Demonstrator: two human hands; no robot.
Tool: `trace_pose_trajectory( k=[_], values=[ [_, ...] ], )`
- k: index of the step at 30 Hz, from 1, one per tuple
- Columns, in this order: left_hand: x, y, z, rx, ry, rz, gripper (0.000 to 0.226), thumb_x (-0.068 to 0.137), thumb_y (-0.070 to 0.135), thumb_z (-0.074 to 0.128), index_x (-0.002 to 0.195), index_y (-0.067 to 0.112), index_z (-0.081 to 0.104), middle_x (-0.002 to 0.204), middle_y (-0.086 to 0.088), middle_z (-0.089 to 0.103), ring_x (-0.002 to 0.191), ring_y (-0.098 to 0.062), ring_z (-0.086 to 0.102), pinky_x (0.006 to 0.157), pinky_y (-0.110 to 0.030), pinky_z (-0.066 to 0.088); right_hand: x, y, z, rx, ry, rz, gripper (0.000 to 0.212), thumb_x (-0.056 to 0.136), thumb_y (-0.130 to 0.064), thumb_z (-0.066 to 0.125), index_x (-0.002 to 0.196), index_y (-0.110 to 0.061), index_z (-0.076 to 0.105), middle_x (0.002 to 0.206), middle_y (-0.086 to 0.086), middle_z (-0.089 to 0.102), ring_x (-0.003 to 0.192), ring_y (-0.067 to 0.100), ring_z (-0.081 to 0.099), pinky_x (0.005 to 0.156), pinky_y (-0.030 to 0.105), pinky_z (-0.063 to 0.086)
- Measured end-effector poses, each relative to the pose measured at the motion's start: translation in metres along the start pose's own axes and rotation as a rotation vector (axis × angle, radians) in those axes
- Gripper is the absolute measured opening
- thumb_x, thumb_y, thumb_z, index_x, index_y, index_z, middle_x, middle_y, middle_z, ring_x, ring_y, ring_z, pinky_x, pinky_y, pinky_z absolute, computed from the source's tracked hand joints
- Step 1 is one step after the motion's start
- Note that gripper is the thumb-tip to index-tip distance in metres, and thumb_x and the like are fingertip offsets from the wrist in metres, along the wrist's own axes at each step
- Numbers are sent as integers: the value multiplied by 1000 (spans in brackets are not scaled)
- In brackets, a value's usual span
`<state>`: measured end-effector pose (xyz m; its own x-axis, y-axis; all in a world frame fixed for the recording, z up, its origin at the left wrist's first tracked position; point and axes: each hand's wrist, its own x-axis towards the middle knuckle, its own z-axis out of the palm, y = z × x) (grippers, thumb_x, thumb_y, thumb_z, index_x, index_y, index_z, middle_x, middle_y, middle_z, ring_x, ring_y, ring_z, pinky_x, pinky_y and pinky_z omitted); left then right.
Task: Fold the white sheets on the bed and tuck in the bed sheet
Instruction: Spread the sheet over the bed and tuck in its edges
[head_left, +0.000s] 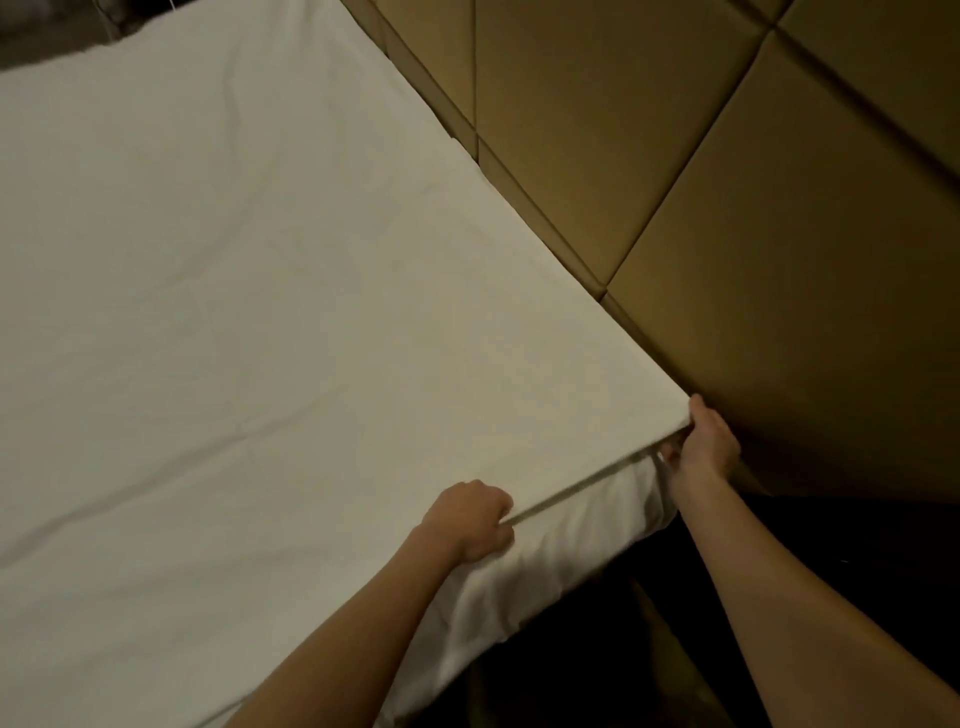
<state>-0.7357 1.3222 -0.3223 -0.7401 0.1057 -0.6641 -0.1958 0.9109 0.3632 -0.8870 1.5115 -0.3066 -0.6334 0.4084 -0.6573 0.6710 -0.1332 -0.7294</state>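
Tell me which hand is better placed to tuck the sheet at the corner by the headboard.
Probably the right hand: it already grips the sheet at the corner, against the padded headboard. The left hand holds the side edge, farther from the corner.

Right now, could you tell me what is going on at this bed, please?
A person is making the bed at the corner beside the padded wall panels. The left hand grips the white sheet along the mattress edge, fingers curled over it. The right hand holds the sheet at the corner itself. The sheet lies fairly smooth on top, while cloth below the edge hangs bunched, not yet tucked.
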Motion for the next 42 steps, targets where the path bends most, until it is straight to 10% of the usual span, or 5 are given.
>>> trace_pose_trajectory(
  k=[11,16,23,37,42],
  values=[
    [0,2,8,-78,0,26,31,86,24,51,63,18,31,76,-6,49,72,-27,44,63,-31,28,9,18,9,-127,167,-75,28,88,-17,64,65,-10,52,79,6,58,75,19,54,74,30,47],
    [-4,-1,19,-96,-126,-7,41,90,36,54,127,20,45,127,-6,45,117,-25,43,94,-42,38,15,37,17,-138,320,-14,28,88,-20,66,104,2,65,103,12,65,97,25,61,88,35,51],
    [-40,-55,21,-260,59,-136,55,89,29,55,139,18,35,137,-4,35,125,-25,38,96,-41,43,-3,26,41,-277,366,-266,40,83,8,50,121,-5,55,134,15,47,118,23,50,95,28,47],
    [-210,-198,126,-136,13,-625,109,81,41,64,146,36,-22,150,0,-39,142,-38,-24,101,-68,32,-230,228,150,-1752,-1033,-1041,65,99,-38,34,153,-25,0,159,-1,-16,147,22,-13,112,61,6],
    [-259,-224,176,-129,-13,-723,115,80,44,64,140,36,-33,142,-3,-50,137,-41,-32,101,-67,27,-287,321,104,-1931,-1161,-1175,94,44,-40,81,132,-22,51,149,11,36,141,37,24,79,73,39]
  ],
)
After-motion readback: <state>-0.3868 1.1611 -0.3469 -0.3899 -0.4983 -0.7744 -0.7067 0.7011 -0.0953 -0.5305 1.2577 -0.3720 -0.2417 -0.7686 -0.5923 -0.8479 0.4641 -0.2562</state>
